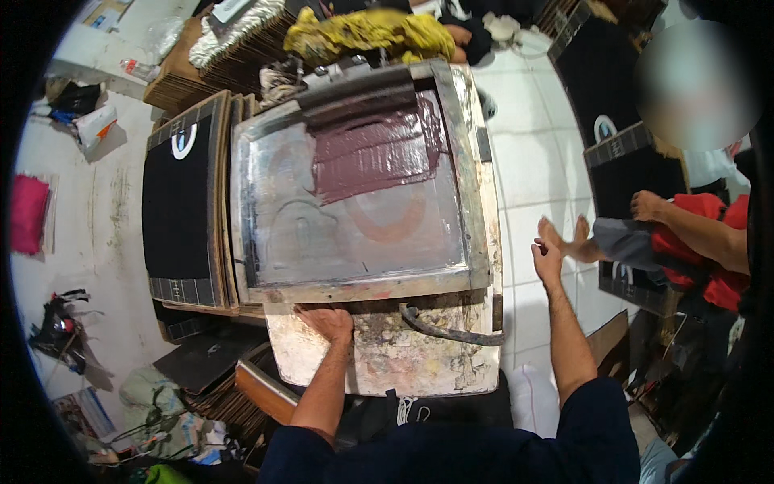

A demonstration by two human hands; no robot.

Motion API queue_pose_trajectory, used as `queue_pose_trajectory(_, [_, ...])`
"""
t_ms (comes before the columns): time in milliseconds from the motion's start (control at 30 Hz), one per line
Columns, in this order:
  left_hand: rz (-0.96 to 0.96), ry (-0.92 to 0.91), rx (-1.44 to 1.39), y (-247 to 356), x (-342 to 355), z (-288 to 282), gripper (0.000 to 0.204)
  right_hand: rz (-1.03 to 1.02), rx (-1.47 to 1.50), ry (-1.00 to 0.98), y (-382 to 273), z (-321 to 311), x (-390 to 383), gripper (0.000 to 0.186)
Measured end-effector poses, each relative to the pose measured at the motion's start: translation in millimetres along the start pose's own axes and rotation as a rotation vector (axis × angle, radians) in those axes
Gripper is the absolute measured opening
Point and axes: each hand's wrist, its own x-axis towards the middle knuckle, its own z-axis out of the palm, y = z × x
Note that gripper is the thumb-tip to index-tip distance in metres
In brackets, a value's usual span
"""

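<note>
A silver-framed printing screen point(476, 234) lies over a paint-stained board point(387, 363), with thick maroon ink point(371, 153) across its upper right and a dark squeegee point(347, 95) at its far side. My left hand point(322, 321) lies open and palm down on the board at the screen's near edge, fingertips partly hidden by the frame. A dark curved bar point(443, 331) is right of it. My right hand point(547, 258) is raised over the floor right of the screen, fingers curled; what they hold, if anything, is too small to make out.
Stacked boards with black tops point(177, 226) stand at left; more black boards point(621, 169) line the right, beside another person in red point(701, 242). Yellow cloth point(363, 32) lies behind the screen. White tiled floor point(524, 137) runs along the right.
</note>
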Motion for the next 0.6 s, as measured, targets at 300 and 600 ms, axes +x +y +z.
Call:
queue_pose_trajectory(300, [-1.058, -0.277, -2.046, 9.6, 58.7, -77.3, 0.072, -0.612, 0.057, 0.492, -251.8, 33.2, -163.5, 0.028])
queue_pose_trajectory(600, [-0.732, -0.557, -2.247, 30.3, 104.0, -280.2, 0.075, -0.952, -0.152, 0.392, -451.1, 10.0, -226.5, 0.027])
